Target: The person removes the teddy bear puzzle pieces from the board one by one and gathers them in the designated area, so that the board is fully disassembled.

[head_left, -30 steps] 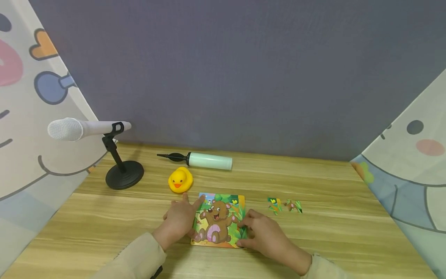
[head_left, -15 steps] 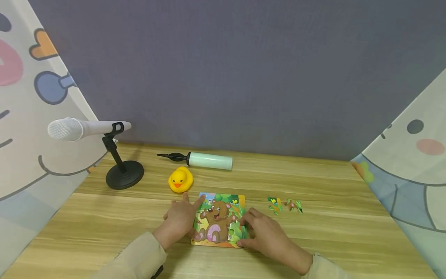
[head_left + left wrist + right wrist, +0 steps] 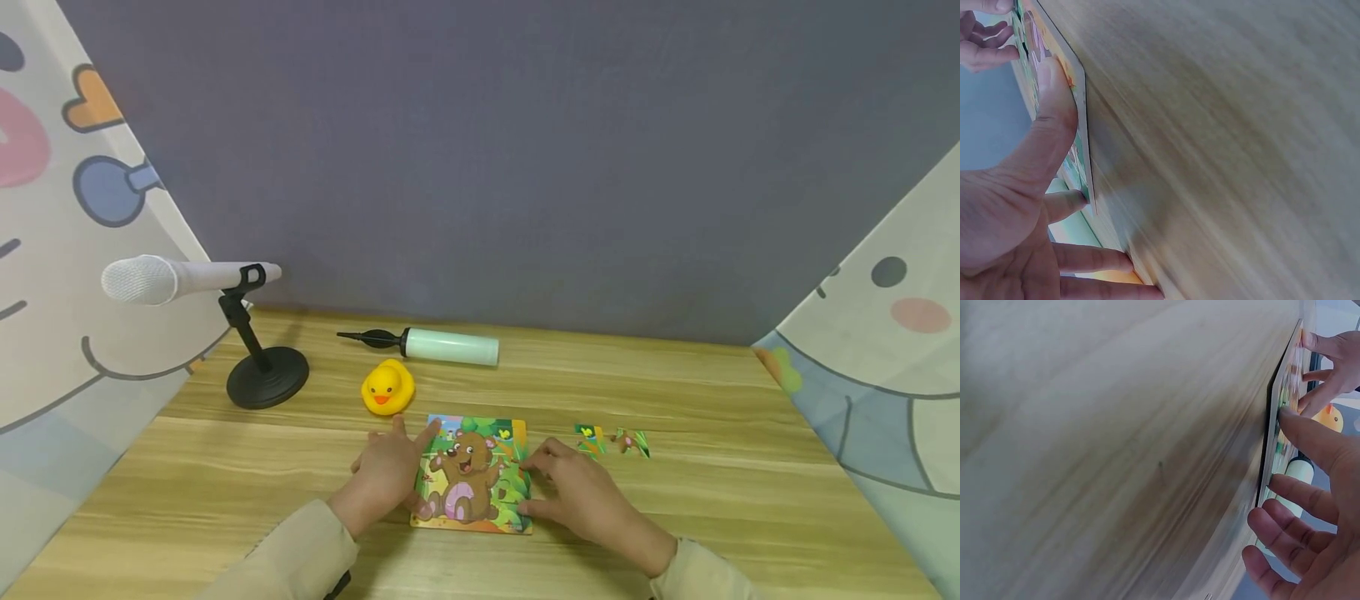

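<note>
Now our right hand [image 3: 581,492] has slid up the puzzle [image 3: 472,475] edge, fingers [image 3: 1310,499] spread; our left hand [image 3: 386,471] steadies it, fingers splayed.

Matt wood-grain table [image 3: 712,500]; glossy rubber duck [image 3: 387,387].

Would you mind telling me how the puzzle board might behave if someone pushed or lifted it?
The puzzle board looks thin, flat and stiff, so it would probably slide on the smooth table. With the left hand and right hand at its edges, it seems light; tilting may spill pieces.
</note>
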The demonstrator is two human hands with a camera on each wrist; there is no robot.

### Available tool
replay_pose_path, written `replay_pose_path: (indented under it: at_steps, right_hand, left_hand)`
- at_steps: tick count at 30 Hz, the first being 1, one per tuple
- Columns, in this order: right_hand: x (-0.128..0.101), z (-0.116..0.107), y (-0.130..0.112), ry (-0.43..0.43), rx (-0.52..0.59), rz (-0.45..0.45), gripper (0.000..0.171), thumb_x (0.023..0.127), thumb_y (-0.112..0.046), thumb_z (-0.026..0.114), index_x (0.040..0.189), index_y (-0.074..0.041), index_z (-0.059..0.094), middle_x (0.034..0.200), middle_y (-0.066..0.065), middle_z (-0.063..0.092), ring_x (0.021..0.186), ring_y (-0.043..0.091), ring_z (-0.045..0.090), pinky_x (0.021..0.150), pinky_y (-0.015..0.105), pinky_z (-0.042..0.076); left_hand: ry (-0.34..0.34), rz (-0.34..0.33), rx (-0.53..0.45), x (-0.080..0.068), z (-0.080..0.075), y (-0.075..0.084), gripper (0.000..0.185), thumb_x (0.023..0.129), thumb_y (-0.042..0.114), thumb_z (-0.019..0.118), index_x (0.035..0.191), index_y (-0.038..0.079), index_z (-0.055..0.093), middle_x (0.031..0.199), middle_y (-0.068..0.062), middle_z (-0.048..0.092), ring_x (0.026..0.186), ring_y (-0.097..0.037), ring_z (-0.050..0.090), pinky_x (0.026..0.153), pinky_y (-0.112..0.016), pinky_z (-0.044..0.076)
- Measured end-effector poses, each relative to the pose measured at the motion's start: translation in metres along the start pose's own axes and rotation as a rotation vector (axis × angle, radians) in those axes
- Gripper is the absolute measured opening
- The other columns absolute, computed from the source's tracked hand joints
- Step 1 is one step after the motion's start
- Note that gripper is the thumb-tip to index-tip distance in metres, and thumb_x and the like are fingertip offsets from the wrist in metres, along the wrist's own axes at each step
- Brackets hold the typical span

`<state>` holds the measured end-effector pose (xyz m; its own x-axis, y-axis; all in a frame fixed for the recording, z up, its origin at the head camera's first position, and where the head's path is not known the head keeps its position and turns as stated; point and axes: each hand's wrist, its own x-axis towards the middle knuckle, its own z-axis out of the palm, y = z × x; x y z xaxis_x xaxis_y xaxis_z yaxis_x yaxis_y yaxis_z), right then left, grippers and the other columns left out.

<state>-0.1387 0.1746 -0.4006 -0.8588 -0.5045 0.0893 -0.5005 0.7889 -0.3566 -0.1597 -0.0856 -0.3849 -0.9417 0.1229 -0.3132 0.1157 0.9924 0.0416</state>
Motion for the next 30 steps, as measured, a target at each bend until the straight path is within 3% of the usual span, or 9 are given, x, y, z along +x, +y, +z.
replay_pose_path:
  at_steps: [10,19,22,24,26,29,30]
  right_hand:
    - [0.002,-0.004,0.002,-0.011,0.040,0.007,0.041,0.076,-0.034,0.090,0.107,-0.010,0.076,0.095,-0.008,0.059,0.079,0.007,0.055,0.063,0.023,0.049]
    - [-0.003,-0.009,0.020,-0.036,0.094,-0.018,0.040,0.078,-0.032,0.089,0.111,-0.012,0.077,0.103,-0.009,0.057,0.086,0.009,0.058,0.069,0.024,0.051]
    - [-0.006,-0.013,0.029,-0.041,0.134,-0.035,0.040,0.080,-0.031,0.088,0.113,-0.012,0.076,0.105,-0.009,0.056,0.087,0.009,0.059,0.073,0.029,0.055]
    - [-0.009,-0.016,0.035,-0.028,0.153,-0.043,0.039,0.080,-0.031,0.087,0.114,-0.013,0.076,0.104,-0.009,0.057,0.087,0.008,0.058,0.088,0.047,0.054]
    - [-0.012,-0.019,0.040,-0.017,0.163,-0.042,0.040,0.081,-0.031,0.087,0.115,-0.014,0.076,0.104,-0.009,0.058,0.087,0.007,0.058,0.088,0.060,0.051]
    - [-0.016,-0.024,0.049,0.007,0.160,-0.020,0.041,0.079,-0.033,0.088,0.116,-0.017,0.076,0.105,-0.010,0.059,0.087,0.007,0.056,0.089,0.062,0.047]
    - [-0.018,-0.025,0.051,0.008,0.160,-0.009,0.042,0.080,-0.034,0.087,0.117,-0.018,0.075,0.105,-0.010,0.059,0.087,0.007,0.056,0.085,0.050,0.050]
  left_hand:
    - [0.025,0.024,-0.013,-0.001,0.000,-0.001,0.123,0.049,0.046,0.095,0.157,0.023,0.041,0.152,-0.033,0.040,0.123,-0.061,0.051,0.065,-0.064,0.059]
    - [0.025,0.022,-0.026,-0.002,-0.001,0.000,0.122,0.049,0.045,0.095,0.157,0.023,0.041,0.152,-0.033,0.040,0.124,-0.061,0.050,0.066,-0.065,0.058]
    - [0.021,0.020,-0.030,-0.002,-0.002,0.000,0.122,0.049,0.044,0.095,0.157,0.023,0.041,0.152,-0.033,0.040,0.124,-0.061,0.050,0.066,-0.065,0.058]
    - [0.018,0.019,-0.036,-0.002,-0.002,0.000,0.122,0.050,0.044,0.095,0.157,0.023,0.041,0.153,-0.033,0.039,0.124,-0.061,0.050,0.067,-0.066,0.058]
    - [0.015,0.018,-0.037,-0.002,-0.002,0.000,0.122,0.050,0.043,0.095,0.157,0.023,0.041,0.153,-0.033,0.039,0.125,-0.061,0.050,0.067,-0.066,0.058]
    - [0.012,0.014,-0.038,-0.002,-0.002,0.000,0.123,0.049,0.043,0.095,0.157,0.024,0.040,0.153,-0.033,0.039,0.125,-0.061,0.049,0.067,-0.066,0.058]
    - [0.011,0.012,-0.036,-0.002,-0.002,0.000,0.123,0.049,0.044,0.095,0.157,0.024,0.040,0.153,-0.033,0.039,0.125,-0.061,0.049,0.067,-0.065,0.058]
